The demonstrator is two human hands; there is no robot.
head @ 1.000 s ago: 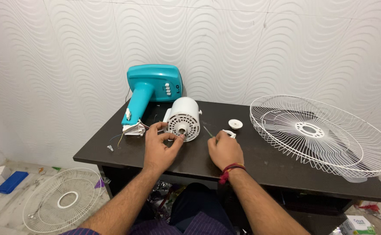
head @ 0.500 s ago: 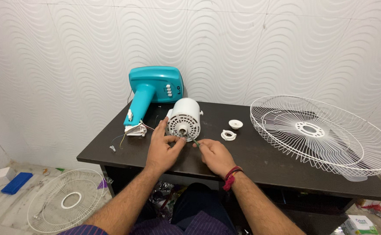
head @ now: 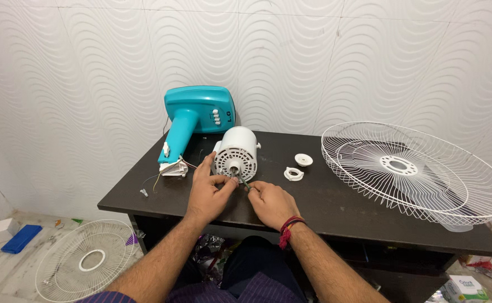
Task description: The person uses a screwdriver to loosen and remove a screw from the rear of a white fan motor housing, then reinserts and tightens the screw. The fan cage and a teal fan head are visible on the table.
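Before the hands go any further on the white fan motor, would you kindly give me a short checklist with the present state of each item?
1. White fan motor resting on the dark table, well back from the front edge: ok.
2. Left hand steadying the motor's front: ok.
3. Right hand gripping a thin tool toward the shaft: cannot tell, tool mostly hidden.
4. Two small white ring parts lying apart from the hands: ok.
5. Large wire guard fully supported: not ok, it overhangs the table's right end.
6. Teal fan base wires loose beside the motor: ok.
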